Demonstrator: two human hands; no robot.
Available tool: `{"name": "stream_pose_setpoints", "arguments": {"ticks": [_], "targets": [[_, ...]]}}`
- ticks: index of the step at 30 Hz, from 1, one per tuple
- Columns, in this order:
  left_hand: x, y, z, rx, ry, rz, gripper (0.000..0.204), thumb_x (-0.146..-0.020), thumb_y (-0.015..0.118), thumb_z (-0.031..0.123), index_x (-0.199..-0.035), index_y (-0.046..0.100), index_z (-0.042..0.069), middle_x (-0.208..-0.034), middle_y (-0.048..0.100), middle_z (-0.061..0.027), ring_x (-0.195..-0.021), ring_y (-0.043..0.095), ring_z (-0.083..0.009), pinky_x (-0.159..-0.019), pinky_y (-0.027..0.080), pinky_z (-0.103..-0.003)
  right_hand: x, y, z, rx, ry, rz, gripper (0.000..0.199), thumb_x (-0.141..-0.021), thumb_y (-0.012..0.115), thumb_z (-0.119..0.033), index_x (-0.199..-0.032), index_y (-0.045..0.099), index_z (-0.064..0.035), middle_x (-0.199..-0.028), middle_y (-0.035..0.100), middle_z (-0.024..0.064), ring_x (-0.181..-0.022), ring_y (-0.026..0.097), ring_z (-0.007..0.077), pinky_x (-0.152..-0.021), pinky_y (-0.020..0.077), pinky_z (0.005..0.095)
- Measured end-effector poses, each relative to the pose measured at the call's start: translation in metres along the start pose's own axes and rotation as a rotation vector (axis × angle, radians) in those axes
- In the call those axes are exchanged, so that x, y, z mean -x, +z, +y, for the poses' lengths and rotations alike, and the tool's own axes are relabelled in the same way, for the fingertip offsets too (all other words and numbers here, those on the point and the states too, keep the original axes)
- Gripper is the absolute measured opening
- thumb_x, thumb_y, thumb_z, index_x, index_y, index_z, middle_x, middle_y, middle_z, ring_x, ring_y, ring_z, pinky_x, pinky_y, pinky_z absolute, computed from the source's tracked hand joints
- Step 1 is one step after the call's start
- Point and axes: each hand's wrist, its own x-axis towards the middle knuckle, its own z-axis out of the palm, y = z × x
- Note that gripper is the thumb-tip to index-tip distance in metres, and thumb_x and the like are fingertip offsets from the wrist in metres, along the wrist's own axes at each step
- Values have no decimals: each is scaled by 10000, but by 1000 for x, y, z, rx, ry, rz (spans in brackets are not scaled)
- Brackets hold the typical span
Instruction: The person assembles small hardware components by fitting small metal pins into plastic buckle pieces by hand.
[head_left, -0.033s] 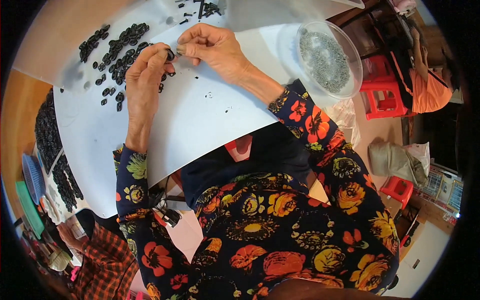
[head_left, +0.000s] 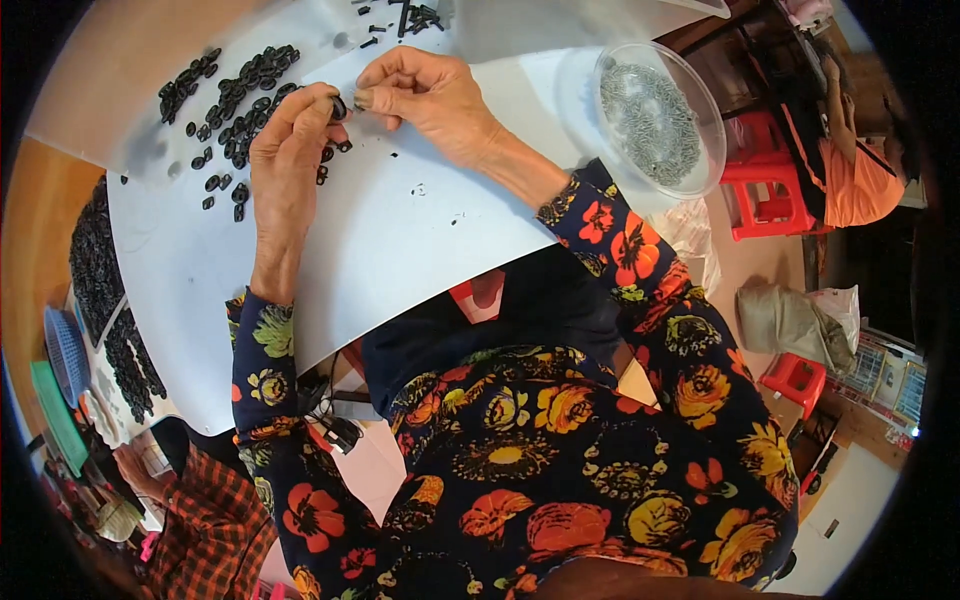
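My left hand (head_left: 285, 150) is closed in a pinch on a small black oval plastic piece (head_left: 338, 108), held above the white tabletop. Close beside it, to the right, my right hand (head_left: 432, 105) has thumb and forefinger pressed together, their tips almost at the piece. Whatever sits between those right fingertips is too small to make out. Many similar black pieces (head_left: 262, 72) lie in a loose heap left of and behind my left hand, some partly hidden by it. To the right stands a clear round tub (head_left: 712, 130) with a mass of small silvery metal parts (head_left: 650, 125) inside.
Black rod-shaped parts (head_left: 424, 17) lie at the table's far side. Dark crumbs dot the white tabletop (head_left: 400, 250). Further left are a big black heap (head_left: 95, 260) and a blue basket (head_left: 66, 355). One person in checked sleeves sits lower left; red stools (head_left: 765, 195) stand right.
My left hand and the black oval piece have shifted very slightly to the left, a little away from the right fingertips. Everything else looks the same.
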Motion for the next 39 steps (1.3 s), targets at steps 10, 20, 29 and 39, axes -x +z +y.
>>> {"name": "stream_pose_setpoints", "arguments": {"ticks": [10, 20, 29, 39], "targets": [[-3, -2, -1, 84, 87, 7, 164, -904, 549, 114, -1020, 633, 34, -880, 576, 30, -780, 501, -41, -720, 439, -209, 3, 4, -1, 125, -41, -80, 169, -848, 614, -52, -1013, 601, -19, -766, 615, 5, -658, 557, 70, -637, 478, 219], [-6, -3, 1, -35, 54, -37, 164, -888, 561, 104, -1018, 617, 22, -855, 580, 18, -779, 524, -65, -726, 428, -207, 4, 4, 1, 137, -58, -107, 176, -843, 627, -58, -1008, 591, -9, -778, 619, 17, -671, 567, 76, -633, 488, 221], [-4, -11, 8, -221, 35, -126, 195, -874, 575, 91, -1050, 619, 19, -862, 609, 1, -787, 547, -82, -754, 441, -219, 3, 4, 0, 175, -131, -30, 118, -805, 621, -18, -923, 612, -11, -724, 597, -13, -634, 524, 30, -586, 447, 180], [-5, -9, 7, -255, -56, -160, 190, -854, 576, 61, -1034, 621, 21, -840, 622, -2, -777, 563, -88, -751, 442, -222, 3, -1, -2, 224, -96, -41, 177, -821, 576, -1, -988, 620, -38, -782, 574, -49, -705, 509, 19, -672, 444, 187]]}}
